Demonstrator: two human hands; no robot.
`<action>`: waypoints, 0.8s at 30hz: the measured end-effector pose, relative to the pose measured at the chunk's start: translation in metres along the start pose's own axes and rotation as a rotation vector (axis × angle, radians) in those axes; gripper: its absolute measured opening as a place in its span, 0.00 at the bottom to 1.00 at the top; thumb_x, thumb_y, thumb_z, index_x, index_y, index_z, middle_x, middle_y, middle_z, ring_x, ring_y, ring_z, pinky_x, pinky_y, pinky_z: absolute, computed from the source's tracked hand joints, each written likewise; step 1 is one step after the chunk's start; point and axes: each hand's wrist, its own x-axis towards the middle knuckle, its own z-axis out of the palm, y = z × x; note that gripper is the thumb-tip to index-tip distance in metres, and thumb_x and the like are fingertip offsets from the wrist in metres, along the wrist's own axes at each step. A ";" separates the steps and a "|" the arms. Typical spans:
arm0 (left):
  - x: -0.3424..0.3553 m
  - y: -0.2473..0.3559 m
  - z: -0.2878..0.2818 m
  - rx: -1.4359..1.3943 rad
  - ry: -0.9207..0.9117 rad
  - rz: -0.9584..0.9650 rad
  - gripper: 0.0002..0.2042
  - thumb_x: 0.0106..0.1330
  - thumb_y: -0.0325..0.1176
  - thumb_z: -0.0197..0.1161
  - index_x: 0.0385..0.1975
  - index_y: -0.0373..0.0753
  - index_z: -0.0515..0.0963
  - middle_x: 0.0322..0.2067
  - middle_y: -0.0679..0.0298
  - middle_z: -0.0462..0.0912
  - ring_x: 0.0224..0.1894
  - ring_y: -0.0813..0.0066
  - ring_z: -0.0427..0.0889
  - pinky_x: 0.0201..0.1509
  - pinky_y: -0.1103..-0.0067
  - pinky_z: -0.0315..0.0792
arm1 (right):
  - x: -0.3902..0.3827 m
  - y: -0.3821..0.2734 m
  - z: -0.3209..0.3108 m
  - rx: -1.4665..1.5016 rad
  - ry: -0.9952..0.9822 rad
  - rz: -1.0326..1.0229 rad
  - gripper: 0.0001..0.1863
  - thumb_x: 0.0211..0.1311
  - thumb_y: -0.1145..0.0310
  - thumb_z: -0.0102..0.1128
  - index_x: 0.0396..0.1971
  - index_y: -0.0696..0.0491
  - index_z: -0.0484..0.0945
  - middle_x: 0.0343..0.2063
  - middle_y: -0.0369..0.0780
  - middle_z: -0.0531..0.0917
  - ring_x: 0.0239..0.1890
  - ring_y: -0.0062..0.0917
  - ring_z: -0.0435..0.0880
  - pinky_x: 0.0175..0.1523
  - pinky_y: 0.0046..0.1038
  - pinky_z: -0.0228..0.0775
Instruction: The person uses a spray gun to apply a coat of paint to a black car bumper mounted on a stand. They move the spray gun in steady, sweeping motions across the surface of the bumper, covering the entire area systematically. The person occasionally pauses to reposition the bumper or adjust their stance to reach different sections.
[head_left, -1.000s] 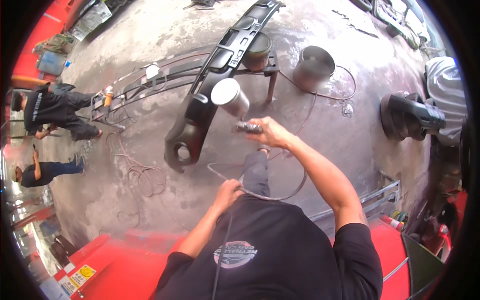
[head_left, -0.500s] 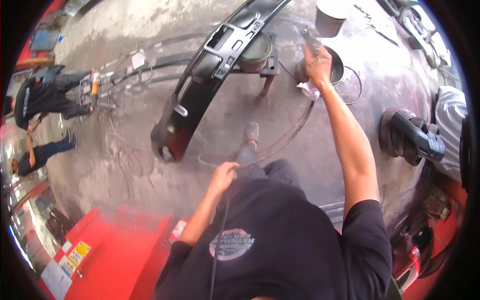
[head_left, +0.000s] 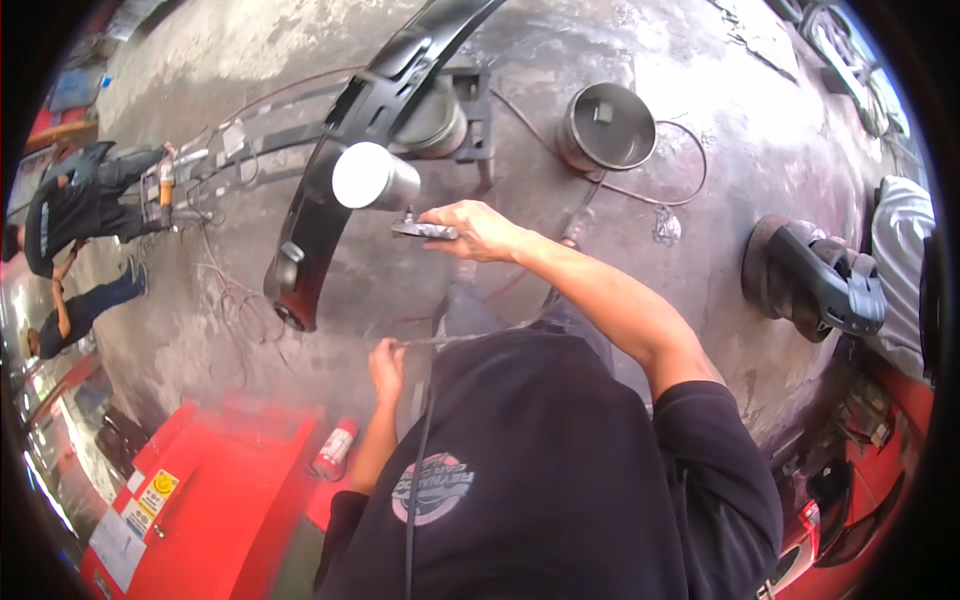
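Hands both occupied: right hand (head_left: 470, 232) on spray gun (head_left: 428, 231), left hand (head_left: 386, 370) on hose (head_left: 440, 340)

Head view. Right hand, just above centre at 12 o'clock, is wrapped around the spray gun; its silver cup (head_left: 398, 187) stands above the gun, at 11 o'clock. Left hand, at 8 o'clock, has its fingers curled at the thin hose, in front of the dark shirt (head_left: 560, 470).

Long black bumper (head_left: 318, 200) lies at 11 o'clock, slanting across a metal rack (head_left: 478, 110). The cup overlaps it in view; the gap between them cannot be told.

Bucket (head_left: 590, 162) stands on the floor at 1 o'clock. Stacked tyres (head_left: 765, 265) sit at 3 o'clock. Red cabinet (head_left: 240, 480) stands at 8 o'clock, a red cylinder (head_left: 336, 448) beside it. Two other people (head_left: 90, 215) are visible between 9 and 10 o'clock.
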 end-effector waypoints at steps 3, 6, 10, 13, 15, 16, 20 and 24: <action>-0.009 0.055 0.005 0.045 0.127 0.099 0.10 0.67 0.28 0.68 0.46 0.35 0.81 0.44 0.48 0.85 0.52 0.44 0.80 0.57 0.58 0.73 | -0.001 0.042 -0.063 0.024 0.185 0.019 0.20 0.65 0.61 0.74 0.53 0.54 0.83 0.42 0.52 0.88 0.45 0.49 0.88 0.50 0.44 0.80; -0.030 0.111 0.028 0.027 0.216 0.179 0.10 0.67 0.29 0.68 0.45 0.35 0.81 0.44 0.48 0.85 0.52 0.44 0.80 0.58 0.59 0.73 | -0.002 0.077 -0.144 0.116 0.425 0.028 0.18 0.67 0.62 0.73 0.54 0.51 0.85 0.42 0.49 0.91 0.44 0.42 0.91 0.49 0.40 0.81; -0.051 0.203 0.042 -0.094 0.098 -0.012 0.11 0.69 0.32 0.69 0.46 0.34 0.81 0.45 0.47 0.85 0.53 0.43 0.80 0.58 0.59 0.72 | 0.003 0.159 -0.245 0.017 0.756 0.174 0.20 0.64 0.60 0.77 0.51 0.56 0.86 0.43 0.53 0.90 0.45 0.41 0.91 0.52 0.36 0.80; -0.056 0.260 0.057 -0.042 0.124 -0.087 0.14 0.70 0.38 0.70 0.47 0.35 0.82 0.46 0.47 0.85 0.52 0.42 0.80 0.57 0.58 0.72 | 0.009 0.190 -0.307 -0.133 0.837 0.261 0.22 0.67 0.55 0.73 0.48 0.58 0.84 0.38 0.52 0.90 0.40 0.47 0.90 0.48 0.42 0.81; -0.048 0.277 0.059 -0.028 0.135 -0.097 0.14 0.71 0.40 0.69 0.46 0.35 0.82 0.46 0.47 0.85 0.52 0.42 0.80 0.57 0.58 0.72 | 0.013 0.209 -0.328 -0.297 0.938 0.265 0.21 0.68 0.55 0.71 0.49 0.57 0.83 0.36 0.52 0.90 0.39 0.48 0.90 0.46 0.44 0.81; -0.047 0.287 0.065 -0.031 0.128 -0.107 0.15 0.71 0.41 0.69 0.45 0.34 0.82 0.46 0.47 0.85 0.52 0.42 0.80 0.56 0.57 0.72 | 0.010 0.208 -0.340 -0.307 0.945 0.291 0.20 0.68 0.55 0.71 0.50 0.55 0.82 0.36 0.52 0.89 0.39 0.49 0.90 0.46 0.44 0.81; -0.026 0.281 0.084 -0.035 -0.015 -0.225 0.15 0.71 0.42 0.69 0.43 0.34 0.82 0.45 0.47 0.85 0.50 0.42 0.78 0.55 0.57 0.71 | 0.009 0.203 -0.351 -0.234 0.800 0.202 0.18 0.68 0.58 0.71 0.50 0.53 0.83 0.37 0.52 0.89 0.39 0.47 0.90 0.44 0.42 0.81; 0.017 0.303 0.103 -0.064 -0.058 -0.134 0.16 0.71 0.43 0.69 0.41 0.33 0.81 0.41 0.47 0.84 0.46 0.42 0.77 0.53 0.56 0.70 | -0.001 0.177 -0.342 0.010 0.413 0.020 0.21 0.67 0.57 0.72 0.55 0.53 0.85 0.51 0.53 0.88 0.49 0.45 0.89 0.54 0.40 0.81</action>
